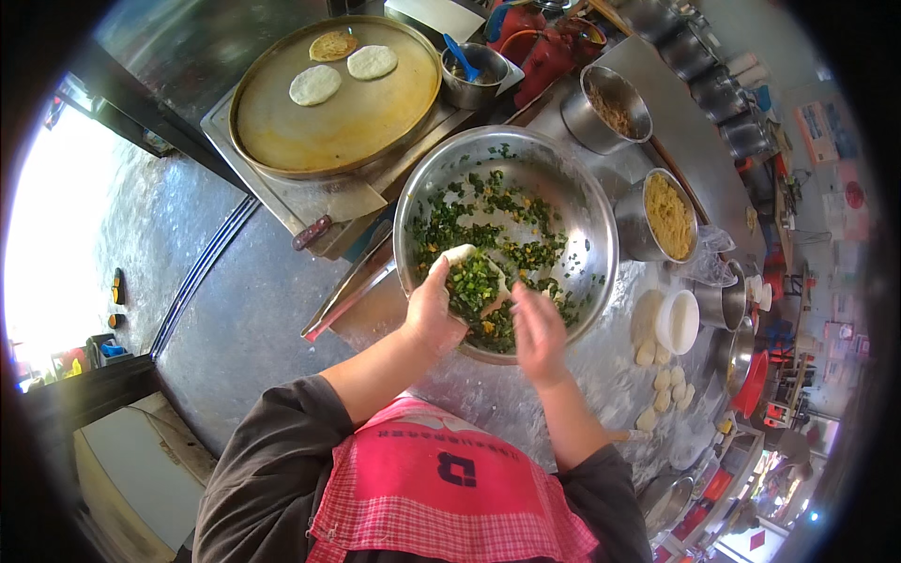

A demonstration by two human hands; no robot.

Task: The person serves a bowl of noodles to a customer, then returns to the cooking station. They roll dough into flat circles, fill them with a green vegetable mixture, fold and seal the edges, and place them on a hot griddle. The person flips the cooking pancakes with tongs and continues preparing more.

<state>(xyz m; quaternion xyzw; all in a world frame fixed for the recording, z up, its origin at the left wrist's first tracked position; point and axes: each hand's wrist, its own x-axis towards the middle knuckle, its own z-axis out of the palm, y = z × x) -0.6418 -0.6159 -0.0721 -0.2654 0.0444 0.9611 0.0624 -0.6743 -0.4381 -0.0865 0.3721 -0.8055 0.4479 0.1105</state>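
Observation:
My left hand (434, 314) is cupped around a thin round of dough (457, 254), which carries a heap of chopped green filling (472, 284). Dough and hand are over the near part of a large steel bowl (603, 220). Beside the dough's right edge is my right hand (540, 336), its fingers smeared by motion; whether they grip anything is unclear. Loose chopped greens with yellow bits (488, 208) lie scattered over the bowl's bottom and wall.
A round griddle (375, 113) at far left bears flat cakes (315, 85). A wooden-handled scraper (314, 232) lies near it. To the right stand a pot of brown filling (610, 103), a pot of yellow mash (668, 218) and several dough balls (663, 398) on the floured worktop.

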